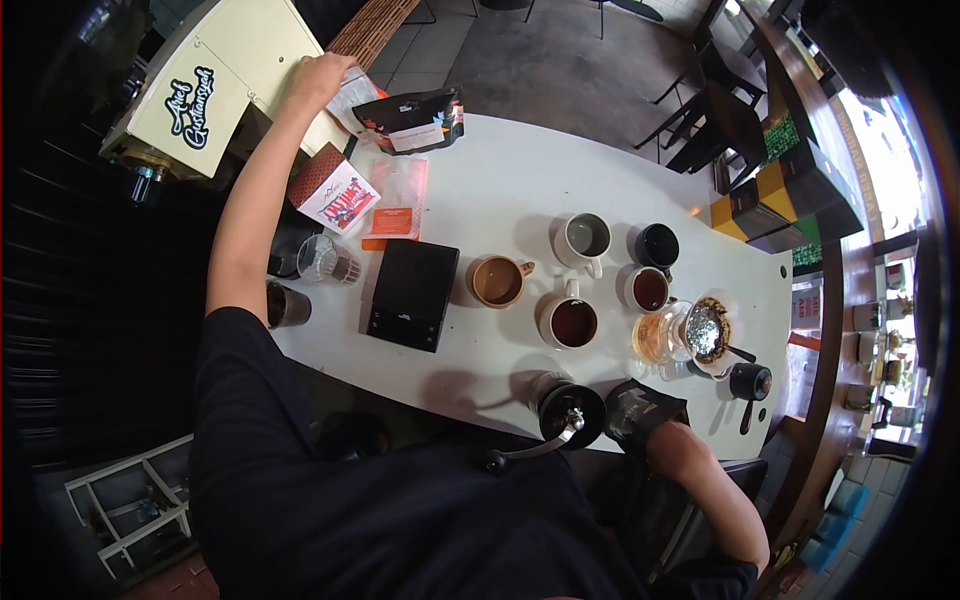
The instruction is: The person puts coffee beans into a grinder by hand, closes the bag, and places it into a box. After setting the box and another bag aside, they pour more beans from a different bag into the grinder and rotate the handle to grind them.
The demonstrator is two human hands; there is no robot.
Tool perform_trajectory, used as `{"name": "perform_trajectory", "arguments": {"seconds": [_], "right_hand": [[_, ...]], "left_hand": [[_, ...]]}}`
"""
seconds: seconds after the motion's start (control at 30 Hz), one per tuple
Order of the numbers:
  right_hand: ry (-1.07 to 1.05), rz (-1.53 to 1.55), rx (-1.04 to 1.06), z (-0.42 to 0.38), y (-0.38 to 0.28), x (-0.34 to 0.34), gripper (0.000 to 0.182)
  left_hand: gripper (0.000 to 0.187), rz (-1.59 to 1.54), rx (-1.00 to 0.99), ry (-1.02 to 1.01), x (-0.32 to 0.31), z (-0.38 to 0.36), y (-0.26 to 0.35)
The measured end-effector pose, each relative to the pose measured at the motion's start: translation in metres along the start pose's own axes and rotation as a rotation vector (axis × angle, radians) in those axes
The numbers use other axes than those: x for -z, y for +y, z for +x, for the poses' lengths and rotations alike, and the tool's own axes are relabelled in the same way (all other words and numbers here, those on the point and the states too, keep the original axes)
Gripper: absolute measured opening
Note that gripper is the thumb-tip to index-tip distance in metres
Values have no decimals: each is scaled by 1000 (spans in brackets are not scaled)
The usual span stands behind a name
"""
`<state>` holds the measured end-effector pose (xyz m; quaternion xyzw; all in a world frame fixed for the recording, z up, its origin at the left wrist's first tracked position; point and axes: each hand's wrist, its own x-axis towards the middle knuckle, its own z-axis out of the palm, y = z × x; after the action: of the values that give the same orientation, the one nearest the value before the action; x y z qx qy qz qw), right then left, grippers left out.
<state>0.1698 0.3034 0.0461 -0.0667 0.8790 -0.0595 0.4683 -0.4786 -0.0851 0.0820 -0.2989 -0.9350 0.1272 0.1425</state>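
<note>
My left hand point(318, 82) reaches to the far left end of the table, fingers curled over the top of a pale, silvery packet point(350, 98). Beside that packet stands a black coffee pouch point(415, 122) with a white label. Near the table's front edge my right hand point(678, 447) is closed on a dark pouch point(638, 408); its fingertips are hidden. Left of this pouch, a hand coffee grinder point(570, 412) with a crank stands close to my body.
A black scale point(415, 295) lies mid-table, near several mugs, including a brown cup point(497, 281). A glass server point(655, 335) and a dripper with a used filter point(708, 332) stand right. Left are a box point(335, 190), a clear dripper point(328, 260) and a large cream machine point(215, 85).
</note>
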Motion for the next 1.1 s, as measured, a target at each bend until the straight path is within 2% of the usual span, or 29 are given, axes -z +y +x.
{"name": "perform_trajectory", "arguments": {"seconds": [0.13,0.2,0.53,0.63,0.7,0.73,0.8,0.83,0.9,1.0,1.1], "right_hand": [[-1,-2,2,2,0,0,14],[3,-7,3,3,0,1,14],[24,-9,1,9,0,1,14],[27,-8,-1,11,0,0,14],[31,-6,-2,11,-3,1,14],[31,-5,-2,12,-4,1,14],[29,-6,1,12,-9,2,14],[28,-9,2,13,-10,3,14],[22,-15,-2,12,-13,5,14],[17,-19,-24,6,-13,6,14],[16,-12,-41,2,-14,4,14]], "left_hand": [[23,0,-26,-11,-2,-3,2],[22,12,35,-204,0,-1,5],[28,-83,8,-113,-19,1,18],[25,-95,9,-73,-14,0,26],[29,-21,-125,282,-5,-1,39],[29,-21,-128,281,0,4,46],[40,-240,-328,291,6,16,60],[40,-242,-326,289,-3,23,66],[48,-471,-383,121,-20,31,84],[47,-244,-197,-290,-35,34,108],[46,-191,-162,-248,-42,31,122]]}}
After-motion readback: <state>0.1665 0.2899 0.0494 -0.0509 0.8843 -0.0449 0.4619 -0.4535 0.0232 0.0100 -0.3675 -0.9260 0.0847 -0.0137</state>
